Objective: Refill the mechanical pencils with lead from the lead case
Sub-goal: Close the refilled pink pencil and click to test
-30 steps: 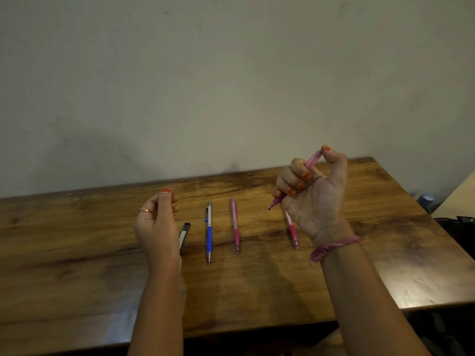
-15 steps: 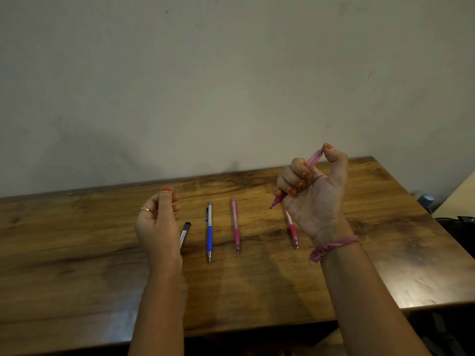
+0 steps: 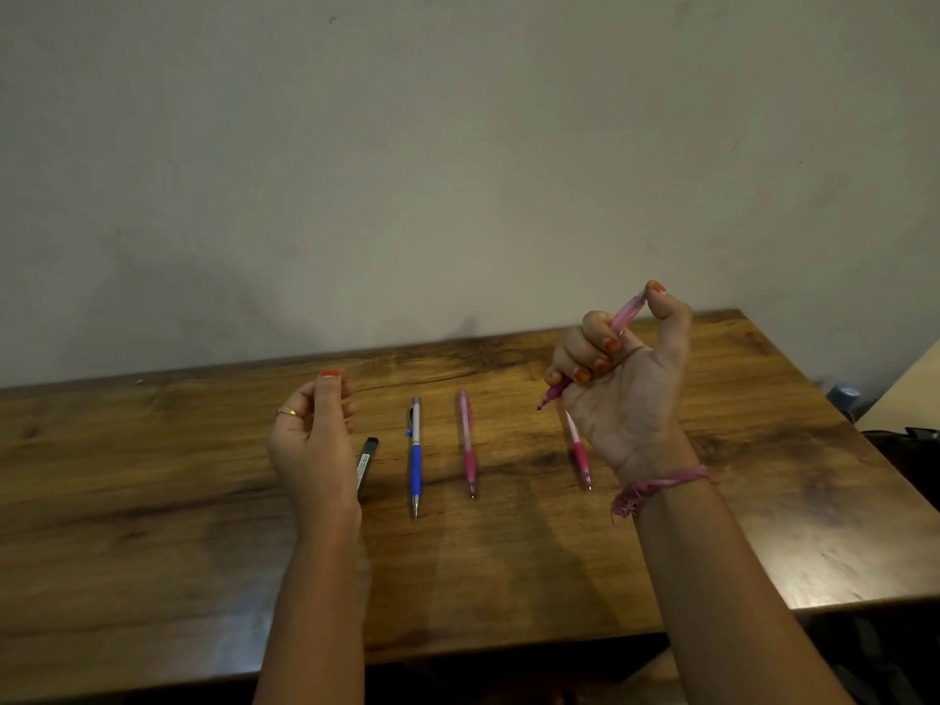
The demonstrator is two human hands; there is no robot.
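My right hand (image 3: 623,384) is raised above the wooden table (image 3: 152,526) and grips a pink mechanical pencil (image 3: 624,318), thumb on its top end, tip pointing down-left. My left hand (image 3: 313,440) is held up with fingertips pinched together; I cannot tell whether anything thin is between them. On the table lie a black lead case (image 3: 367,465), partly behind my left hand, a blue and silver pencil (image 3: 416,460), a pink pencil (image 3: 468,445), and another pink pencil (image 3: 580,455) partly hidden by my right hand.
A plain wall rises behind the table's far edge. The table's right edge drops off near a dark bag (image 3: 910,450) and a small blue-grey object (image 3: 844,396). The near edge runs along the bottom of the view.
My right hand has risen slightly with the pink pencil. The left hand and the things on the table have not moved.
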